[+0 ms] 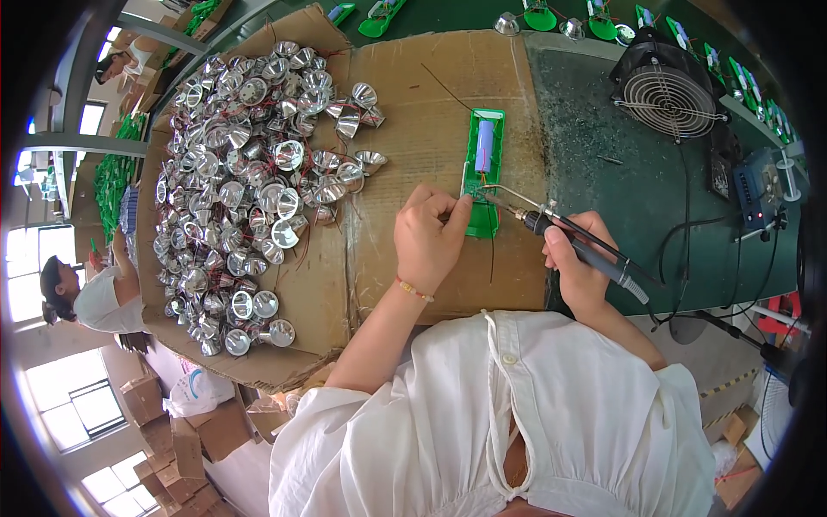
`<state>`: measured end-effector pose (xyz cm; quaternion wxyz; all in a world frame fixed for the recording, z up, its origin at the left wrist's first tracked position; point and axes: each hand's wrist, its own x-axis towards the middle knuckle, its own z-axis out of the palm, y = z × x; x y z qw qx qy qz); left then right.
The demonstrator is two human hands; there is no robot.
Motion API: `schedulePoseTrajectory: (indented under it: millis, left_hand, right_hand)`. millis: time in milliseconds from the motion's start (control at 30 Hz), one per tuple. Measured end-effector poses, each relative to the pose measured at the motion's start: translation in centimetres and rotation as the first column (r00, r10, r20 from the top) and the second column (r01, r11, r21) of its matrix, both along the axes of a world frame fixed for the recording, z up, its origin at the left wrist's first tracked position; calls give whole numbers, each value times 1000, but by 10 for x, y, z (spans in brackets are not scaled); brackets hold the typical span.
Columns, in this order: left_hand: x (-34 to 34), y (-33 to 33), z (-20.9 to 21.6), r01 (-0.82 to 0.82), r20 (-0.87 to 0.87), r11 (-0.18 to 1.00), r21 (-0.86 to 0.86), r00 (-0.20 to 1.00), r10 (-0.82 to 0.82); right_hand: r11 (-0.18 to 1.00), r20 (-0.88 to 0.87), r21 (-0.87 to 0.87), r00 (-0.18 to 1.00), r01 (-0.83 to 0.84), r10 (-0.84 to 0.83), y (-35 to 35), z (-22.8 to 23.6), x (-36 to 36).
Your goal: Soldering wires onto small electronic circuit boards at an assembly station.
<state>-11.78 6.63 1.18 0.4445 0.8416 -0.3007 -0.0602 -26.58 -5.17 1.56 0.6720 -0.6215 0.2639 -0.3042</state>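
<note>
Apparently you're gripping soldering iron [603,267] pen-style, right hand [584,284] wrapping handle, likely for fine tip control. Left hand [429,228] pinching at left edge of green plastic housing [485,226], probably steadying work; can't tell what's between fingertips. Housing lying between hands; blue battery cell [485,146] sitting inside, beyond pinch. Reflector cups [233,194] heaping leftward, seemingly for easy reach.

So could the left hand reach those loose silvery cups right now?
Probably yes: only flat cardboard seems to lie between the left hand and the nearest silvery cups, though that hand looks busy at the green casing.
</note>
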Motion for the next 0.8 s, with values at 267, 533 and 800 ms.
schedulePoseTrajectory:
  millis: [267,533,800]
  left_hand:
    - [8,2,3,47,-111,999,26,993,-44]
    - [16,2,5,100,-218,994,48,972,-88]
    - [18,3,5,124,-234,991,49,966,-109]
  right_hand:
    - [998,-29,-25,998,-51,51,-4,-4,4]
    - [995,-23,96,1000,22,-20,0,0,4]
    - [997,52,71,999,-4,1,-1,1,0]
